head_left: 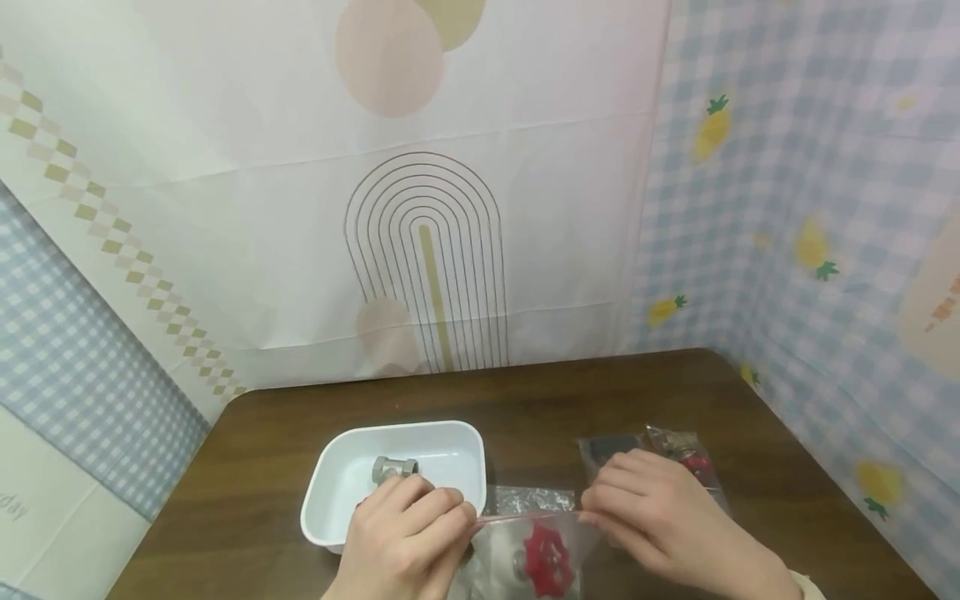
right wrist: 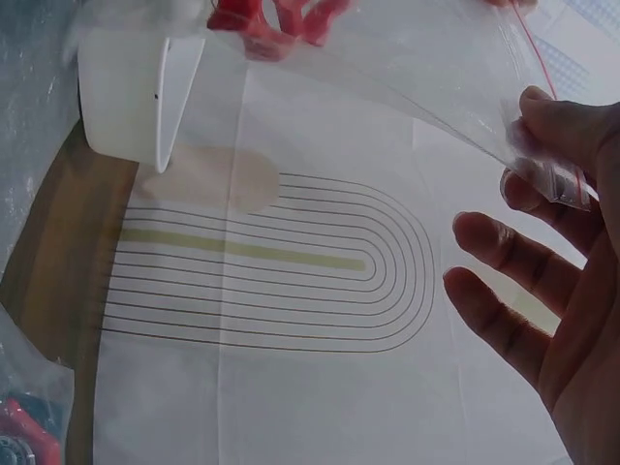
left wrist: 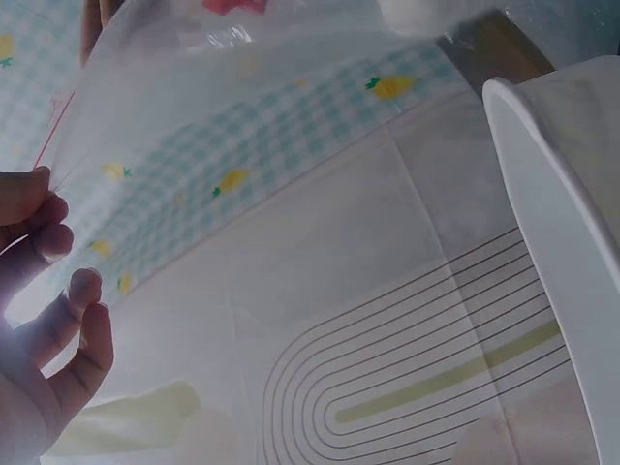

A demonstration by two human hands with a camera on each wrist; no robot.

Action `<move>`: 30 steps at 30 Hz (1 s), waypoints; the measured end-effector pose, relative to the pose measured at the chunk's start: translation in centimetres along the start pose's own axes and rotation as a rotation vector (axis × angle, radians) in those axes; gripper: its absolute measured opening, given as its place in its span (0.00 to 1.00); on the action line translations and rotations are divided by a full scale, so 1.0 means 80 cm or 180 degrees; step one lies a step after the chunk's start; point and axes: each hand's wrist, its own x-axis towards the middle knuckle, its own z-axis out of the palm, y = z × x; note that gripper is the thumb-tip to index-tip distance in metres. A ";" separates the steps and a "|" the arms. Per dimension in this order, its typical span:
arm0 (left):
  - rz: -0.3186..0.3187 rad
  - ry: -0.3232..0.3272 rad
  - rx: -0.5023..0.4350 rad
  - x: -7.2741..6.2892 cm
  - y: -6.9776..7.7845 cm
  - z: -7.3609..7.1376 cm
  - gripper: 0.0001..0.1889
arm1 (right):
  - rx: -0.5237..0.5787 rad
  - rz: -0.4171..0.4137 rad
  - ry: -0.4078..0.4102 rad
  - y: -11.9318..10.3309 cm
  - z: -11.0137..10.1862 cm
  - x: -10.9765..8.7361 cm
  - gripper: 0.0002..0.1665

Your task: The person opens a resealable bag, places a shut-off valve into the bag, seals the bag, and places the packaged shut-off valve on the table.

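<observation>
Brown tabletop [head_left: 525, 408] spans the bottom of my head feed. Nearest, at six o'clock, a clear bag [head_left: 498, 542] stretches between left hand [head_left: 408, 537] and right hand [head_left: 667, 517], a red wheel [head_left: 537, 548] inside; each pinches its red-lined edge, the other fingers [right wrist: 521, 258] loosely spread. From the bag I see a white tray [head_left: 453, 467] with a metal fitting [head_left: 392, 469] at ten o'clock, packets [head_left: 615, 446] at two; patterned cloth [head_left: 277, 250] hangs beyond, at twelve.

Zip bag [head_left: 551, 554] bars the gap between my left hand [head_left: 408, 533] and right hand [head_left: 667, 517]. Tray [head_left: 333, 487] and packets [head_left: 693, 462] obstruct either side ahead; tabletop [head_left: 528, 450] between them passable.
</observation>
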 end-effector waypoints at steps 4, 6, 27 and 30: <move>-0.0028 -0.0033 0.0026 -0.001 0.003 -0.001 0.14 | -0.0003 -0.0006 0.0019 0.000 -0.003 0.002 0.13; -0.0018 -0.0024 0.0044 -0.002 0.003 -0.002 0.14 | -0.0007 -0.0013 0.0034 0.000 -0.004 0.003 0.15; -0.0230 -0.0280 -0.0046 -0.012 0.013 -0.001 0.15 | -0.0118 -0.0045 0.0151 0.001 -0.002 -0.010 0.27; -0.0405 -0.0441 -0.0075 -0.021 0.012 0.004 0.15 | -0.0151 0.0071 0.0053 0.006 0.000 -0.019 0.27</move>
